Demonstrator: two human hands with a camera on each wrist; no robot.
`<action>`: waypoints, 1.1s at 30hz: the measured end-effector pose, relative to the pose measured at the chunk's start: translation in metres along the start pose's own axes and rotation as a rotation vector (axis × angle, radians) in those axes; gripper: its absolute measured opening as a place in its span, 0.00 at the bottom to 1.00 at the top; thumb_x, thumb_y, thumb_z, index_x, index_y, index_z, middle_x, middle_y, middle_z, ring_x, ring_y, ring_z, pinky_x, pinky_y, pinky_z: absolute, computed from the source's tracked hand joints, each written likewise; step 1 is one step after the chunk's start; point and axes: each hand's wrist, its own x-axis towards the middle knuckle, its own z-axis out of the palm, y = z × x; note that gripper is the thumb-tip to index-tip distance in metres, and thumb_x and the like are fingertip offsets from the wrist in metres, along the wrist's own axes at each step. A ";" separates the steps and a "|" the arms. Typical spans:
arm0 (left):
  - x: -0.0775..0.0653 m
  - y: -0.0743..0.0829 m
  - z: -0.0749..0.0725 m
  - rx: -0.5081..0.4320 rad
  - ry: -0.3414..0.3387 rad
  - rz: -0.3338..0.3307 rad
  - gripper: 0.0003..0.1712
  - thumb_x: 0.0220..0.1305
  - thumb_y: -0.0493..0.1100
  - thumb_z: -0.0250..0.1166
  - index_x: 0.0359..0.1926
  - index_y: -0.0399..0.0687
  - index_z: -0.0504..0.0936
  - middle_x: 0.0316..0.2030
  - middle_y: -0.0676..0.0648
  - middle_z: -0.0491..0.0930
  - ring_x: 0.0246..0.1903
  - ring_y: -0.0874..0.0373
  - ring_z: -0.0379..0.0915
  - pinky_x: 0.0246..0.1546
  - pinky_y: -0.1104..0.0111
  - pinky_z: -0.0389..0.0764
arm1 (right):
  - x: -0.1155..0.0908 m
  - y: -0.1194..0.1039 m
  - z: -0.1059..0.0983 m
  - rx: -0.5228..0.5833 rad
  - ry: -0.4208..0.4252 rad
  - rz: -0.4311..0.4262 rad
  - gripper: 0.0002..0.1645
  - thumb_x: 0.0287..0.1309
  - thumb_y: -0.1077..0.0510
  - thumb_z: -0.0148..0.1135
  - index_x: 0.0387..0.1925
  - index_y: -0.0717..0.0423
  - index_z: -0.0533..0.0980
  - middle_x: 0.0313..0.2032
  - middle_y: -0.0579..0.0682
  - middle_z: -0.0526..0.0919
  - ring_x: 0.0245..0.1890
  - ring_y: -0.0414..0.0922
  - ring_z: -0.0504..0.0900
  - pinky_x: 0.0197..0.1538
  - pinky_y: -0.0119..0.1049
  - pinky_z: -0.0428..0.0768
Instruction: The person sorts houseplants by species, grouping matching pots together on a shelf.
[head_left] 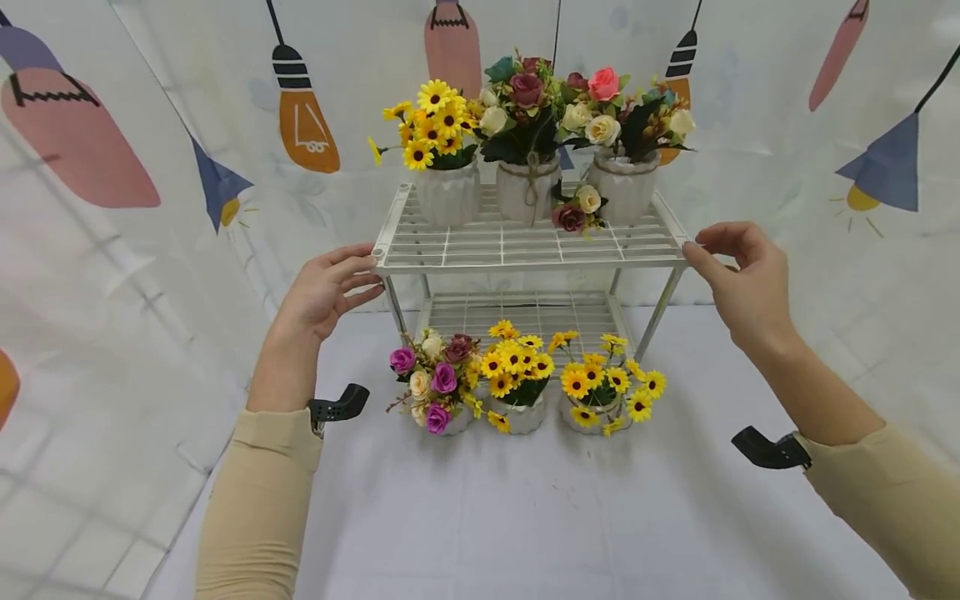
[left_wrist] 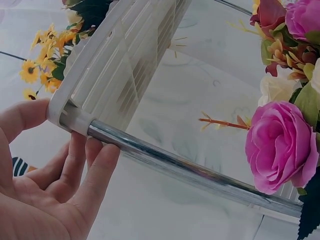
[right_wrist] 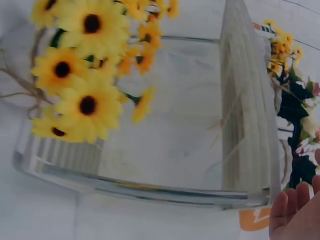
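A white two-tier wire rack (head_left: pixel 525 268) with metal posts stands on the table. My left hand (head_left: pixel 330 287) pinches its upper left front corner; in the left wrist view the hand (left_wrist: pixel 60 175) has a finger over the corner and others against the post (left_wrist: pixel 165 162). At the upper right corner my right hand (head_left: pixel 750 279) holds the edge with thumb and forefinger. Only part of that hand (right_wrist: pixel 297 212) shows in the right wrist view. On the top tier sit a pot of yellow daisies (head_left: pixel 447 196) and two pots of roses (head_left: pixel 528 187), (head_left: pixel 626 187).
In front of the lower tier stand a pot of purple and cream roses (head_left: pixel 435 379) and two pots of yellow daisies (head_left: pixel 517 375), (head_left: pixel 600 383). A white cloth covers the table (head_left: pixel 495 517). Behind hangs a curtain (head_left: pixel 225 108) printed with lamps.
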 end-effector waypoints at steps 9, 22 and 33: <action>0.004 -0.004 0.001 0.019 0.013 0.009 0.31 0.74 0.47 0.65 0.70 0.37 0.70 0.49 0.49 0.81 0.45 0.57 0.81 0.47 0.68 0.85 | -0.046 0.032 -0.008 -0.087 -0.011 0.065 0.15 0.69 0.61 0.66 0.54 0.59 0.76 0.47 0.43 0.80 0.50 0.38 0.77 0.46 0.22 0.76; -0.001 -0.004 0.000 -0.017 0.004 -0.001 0.32 0.74 0.46 0.66 0.71 0.37 0.68 0.50 0.49 0.80 0.45 0.56 0.80 0.49 0.68 0.85 | -0.112 0.091 -0.003 -0.178 -0.067 0.268 0.26 0.76 0.59 0.58 0.67 0.66 0.63 0.60 0.56 0.72 0.55 0.39 0.73 0.51 0.16 0.73; 0.001 -0.004 0.004 -0.056 -0.022 -0.006 0.33 0.72 0.45 0.67 0.71 0.37 0.68 0.51 0.48 0.79 0.46 0.56 0.79 0.49 0.68 0.84 | -0.148 0.116 0.001 -0.181 -0.230 0.445 0.36 0.72 0.62 0.62 0.74 0.67 0.58 0.67 0.65 0.67 0.67 0.60 0.67 0.48 0.13 0.72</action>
